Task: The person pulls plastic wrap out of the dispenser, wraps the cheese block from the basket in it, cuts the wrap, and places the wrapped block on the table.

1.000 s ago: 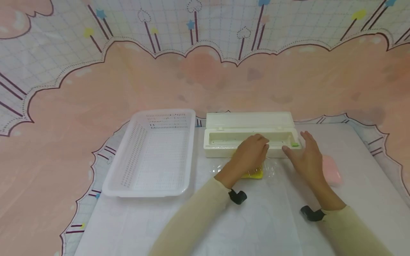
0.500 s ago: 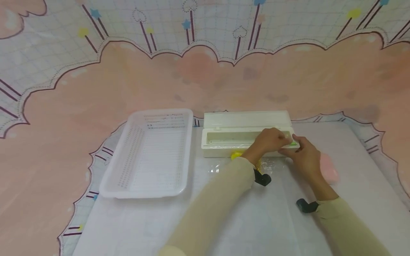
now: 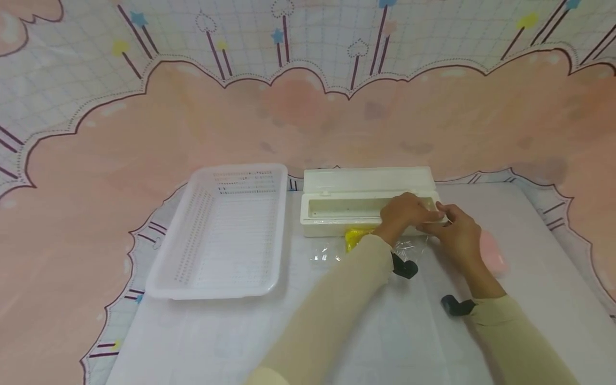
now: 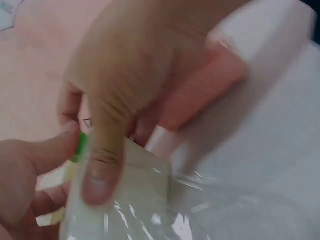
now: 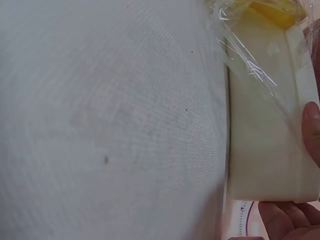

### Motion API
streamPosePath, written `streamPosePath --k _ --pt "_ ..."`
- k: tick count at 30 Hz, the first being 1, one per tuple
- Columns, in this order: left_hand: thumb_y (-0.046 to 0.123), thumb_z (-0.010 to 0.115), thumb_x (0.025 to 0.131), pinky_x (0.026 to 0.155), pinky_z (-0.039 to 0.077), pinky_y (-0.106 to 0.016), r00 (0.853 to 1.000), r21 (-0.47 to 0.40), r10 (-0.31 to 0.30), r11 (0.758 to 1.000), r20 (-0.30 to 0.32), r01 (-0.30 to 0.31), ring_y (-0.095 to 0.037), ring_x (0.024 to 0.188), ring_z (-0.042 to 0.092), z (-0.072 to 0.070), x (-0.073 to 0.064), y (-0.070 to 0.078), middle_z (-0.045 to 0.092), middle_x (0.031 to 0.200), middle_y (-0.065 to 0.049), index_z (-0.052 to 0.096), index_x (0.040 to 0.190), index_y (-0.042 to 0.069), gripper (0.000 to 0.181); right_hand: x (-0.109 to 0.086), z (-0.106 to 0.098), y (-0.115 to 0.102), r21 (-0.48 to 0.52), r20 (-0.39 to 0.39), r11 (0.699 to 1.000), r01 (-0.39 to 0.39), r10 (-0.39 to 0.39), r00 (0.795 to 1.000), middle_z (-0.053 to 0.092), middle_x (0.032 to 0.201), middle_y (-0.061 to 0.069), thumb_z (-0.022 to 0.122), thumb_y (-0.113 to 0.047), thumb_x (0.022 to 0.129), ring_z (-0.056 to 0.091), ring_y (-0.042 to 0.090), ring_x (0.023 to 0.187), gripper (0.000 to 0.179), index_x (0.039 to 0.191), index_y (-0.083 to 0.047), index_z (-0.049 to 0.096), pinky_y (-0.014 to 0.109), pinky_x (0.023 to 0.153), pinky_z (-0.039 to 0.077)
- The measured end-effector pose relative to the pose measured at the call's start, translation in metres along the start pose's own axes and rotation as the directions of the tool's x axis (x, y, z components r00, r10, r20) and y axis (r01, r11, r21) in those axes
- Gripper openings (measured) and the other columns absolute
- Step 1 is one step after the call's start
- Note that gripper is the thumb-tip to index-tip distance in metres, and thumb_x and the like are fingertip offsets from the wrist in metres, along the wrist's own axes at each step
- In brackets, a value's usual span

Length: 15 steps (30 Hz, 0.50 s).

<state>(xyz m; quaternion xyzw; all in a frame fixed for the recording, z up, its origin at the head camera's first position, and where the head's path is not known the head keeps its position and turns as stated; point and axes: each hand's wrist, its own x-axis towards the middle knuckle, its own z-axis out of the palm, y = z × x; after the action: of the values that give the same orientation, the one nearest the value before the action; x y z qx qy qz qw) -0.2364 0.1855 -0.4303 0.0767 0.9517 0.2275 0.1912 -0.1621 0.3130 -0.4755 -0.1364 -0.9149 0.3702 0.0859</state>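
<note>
A long off-white cling film dispenser (image 3: 324, 230) lies on the table with its lid (image 3: 368, 181) tipped back. Clear film (image 4: 190, 205) hangs over its front, and a yellow piece (image 3: 355, 239) sits by the film, partly behind my left wrist. My left hand (image 3: 403, 214) reaches over the dispenser's right end, its thumb against the small green slide cutter (image 4: 80, 146); the other fingers curl inside the rim, partly hidden. My right hand (image 3: 454, 238) grips that same end, with the thumb (image 4: 102, 182) pressed on the film-covered front and fingers round the end.
A white perforated basket (image 3: 159, 291) stands to the left of the dispenser. Just right of my right hand lies a pink rounded block (image 3: 493, 254), partly covered by the hand. A white cloth (image 3: 207, 342) covers the table; a patterned curtain rises behind.
My left hand has moved right from the dispenser's middle to the green cutter at its right end. My right hand has closed in from beside the dispenser to grip that end.
</note>
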Motion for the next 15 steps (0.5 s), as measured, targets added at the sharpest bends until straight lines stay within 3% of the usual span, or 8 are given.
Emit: streamPosePath --k 4,8,11,15 --pt "0.075 0.076 0.072 0.069 0.047 -0.031 0.998 -0.031 -0.061 0.998 0.017 0.062 -0.013 0.082 0.060 -0.009 -0.003 0.000 0.069 0.100 0.010 0.074 0.110 0.025 0.063 0.002 0.001 -0.001 0.012 0.005 1.000 -0.001 0.001 1.000 0.070 0.127 0.015 0.086 -0.052 0.078 0.052 0.020 0.080 0.075 0.137 -0.012 0.063 0.024 0.060 0.041" --pt "0.073 0.078 0.072 0.097 0.048 -0.039 0.993 -0.045 -0.112 0.993 0.029 0.113 -0.017 0.108 0.062 -0.017 -0.008 0.000 0.070 0.117 0.010 0.070 0.121 0.025 0.068 0.003 0.001 -0.001 -0.014 -0.002 1.000 0.010 -0.010 1.000 0.070 0.129 0.014 0.086 -0.052 0.078 0.051 0.019 0.077 0.069 0.129 -0.012 0.066 0.025 0.060 0.040" --pt "0.075 0.075 0.072 0.116 0.035 -0.052 0.986 -0.018 -0.158 0.987 0.060 0.159 -0.020 0.130 0.054 -0.023 -0.011 -0.001 0.067 0.130 0.011 0.067 0.128 0.028 0.073 0.003 0.001 -0.002 -0.033 -0.010 0.999 0.010 -0.010 1.000 0.067 0.136 0.012 0.087 -0.051 0.077 0.052 0.017 0.078 0.067 0.127 -0.012 0.067 0.025 0.062 0.040" --pt "0.078 0.071 0.075 0.123 0.019 -0.060 0.969 0.020 -0.211 0.978 0.131 0.210 -0.015 0.140 0.049 -0.029 -0.011 -0.003 0.060 0.142 0.015 0.064 0.136 0.035 0.075 0.003 0.001 -0.002 -0.044 -0.023 0.999 0.021 -0.022 1.000 0.070 0.130 0.014 0.089 -0.049 0.075 0.055 0.013 0.077 0.068 0.129 -0.013 0.067 0.025 0.065 0.041"
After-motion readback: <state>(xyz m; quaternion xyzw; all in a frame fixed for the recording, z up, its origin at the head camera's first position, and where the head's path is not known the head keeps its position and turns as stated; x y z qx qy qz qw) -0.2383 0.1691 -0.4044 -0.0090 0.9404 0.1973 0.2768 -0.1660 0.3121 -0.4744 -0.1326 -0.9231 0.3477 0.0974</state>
